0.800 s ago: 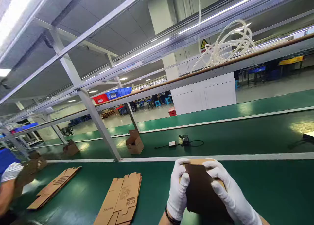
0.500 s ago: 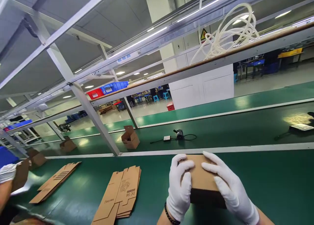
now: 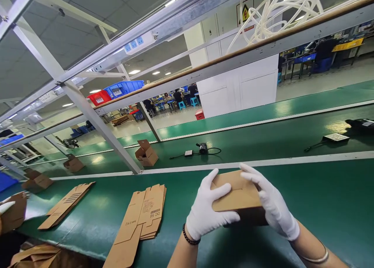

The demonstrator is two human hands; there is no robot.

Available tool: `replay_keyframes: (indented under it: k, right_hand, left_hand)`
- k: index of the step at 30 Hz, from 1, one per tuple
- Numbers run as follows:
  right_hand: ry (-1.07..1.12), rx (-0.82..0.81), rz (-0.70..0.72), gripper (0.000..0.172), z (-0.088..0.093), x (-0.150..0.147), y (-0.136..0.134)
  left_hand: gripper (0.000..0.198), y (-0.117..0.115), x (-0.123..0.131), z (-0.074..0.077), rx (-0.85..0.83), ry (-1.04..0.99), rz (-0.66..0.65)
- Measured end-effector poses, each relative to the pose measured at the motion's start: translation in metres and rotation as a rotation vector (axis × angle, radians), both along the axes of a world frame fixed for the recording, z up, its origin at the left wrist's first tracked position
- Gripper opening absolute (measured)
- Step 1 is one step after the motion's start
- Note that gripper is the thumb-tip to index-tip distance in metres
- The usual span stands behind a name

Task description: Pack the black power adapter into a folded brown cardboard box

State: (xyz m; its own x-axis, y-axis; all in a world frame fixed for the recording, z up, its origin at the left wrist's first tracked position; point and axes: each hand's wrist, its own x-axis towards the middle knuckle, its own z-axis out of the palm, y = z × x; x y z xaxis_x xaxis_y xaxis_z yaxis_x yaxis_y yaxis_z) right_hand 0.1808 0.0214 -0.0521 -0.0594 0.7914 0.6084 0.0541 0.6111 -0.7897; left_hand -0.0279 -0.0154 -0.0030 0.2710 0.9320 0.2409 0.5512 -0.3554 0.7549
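Counter [image 3: 321, 205]: a long green belt surface; the grip of both hands is over its near lane.
Flat carton stack [image 3: 146, 213]: unfolded blanks lying to the left of the grip, near but apart from it; a second flat pile [image 3: 66, 205] lies further left.
Small carton box [image 3: 238, 197]: brown, held between both hands just above the counter, top flaps folded down; what is inside I cannot see.
Left hand [image 3: 206, 209]: white glove, grip closed on the left end of the box, thumb on top.
Right hand [image 3: 270, 205]: white glove, grip closed on the right end, fingers pressing the top flap.
Step in hand: it seems to be the closing of the box top.
Next move: I judge it calls for steady pressure on the flaps so they stay flat.
Open carton [image 3: 146, 155]: beyond the grip to the left, flap up; contents not visible.
Cable device [image 3: 201, 149]: small black item on the far lane, beyond the grip.
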Motion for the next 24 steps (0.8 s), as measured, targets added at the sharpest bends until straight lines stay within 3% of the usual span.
replay_keyframes:
  k: [4, 6, 9, 11, 14, 17, 19, 22, 24]
  right_hand:
    - [0.212, -0.328, -0.083, 0.051, -0.011, 0.003, 0.026]
    - [0.195, -0.537, -0.012, 0.055, -0.014, 0.005, 0.033]
    - [0.086, -0.701, 0.243, 0.054, -0.012, 0.004, 0.034]
    - [-0.038, -0.679, 0.212, 0.047, -0.012, 0.001, 0.034]
    - [-0.244, -0.571, -0.057, 0.038, -0.017, -0.002, 0.035]
    - [-0.409, -0.436, -0.192, 0.028, -0.026, -0.004, 0.034]
    - [-0.545, -0.336, -0.167, 0.016, -0.03, -0.005, 0.03]
    - [-0.738, -0.294, -0.079, 0.007, -0.029, -0.004, 0.02]
    - [-0.774, -0.383, 0.041, 0.011, -0.023, 0.004, 0.015]
  left_hand:
    - [0.054, 0.009, -0.021, -0.01, -0.06, -0.512, 0.393]
    - [0.051, 0.011, -0.03, -0.014, -0.116, -0.825, 0.575]
    - [0.045, 0.012, -0.038, -0.019, -0.218, -1.15, 0.704]
    - [0.045, 0.012, -0.039, -0.023, -0.283, -1.226, 0.702]
    - [0.055, 0.013, -0.042, -0.027, -0.257, -1.003, 0.675]
    - [0.067, 0.012, -0.04, -0.025, 0.135, -0.387, 0.7]
    - [0.067, 0.01, -0.034, -0.022, 0.304, 0.029, 0.558]
    - [0.046, 0.007, -0.019, -0.021, 0.185, 0.38, 0.25]
    - [0.034, 0.005, -0.012, -0.025, 0.108, 0.466, 0.238]
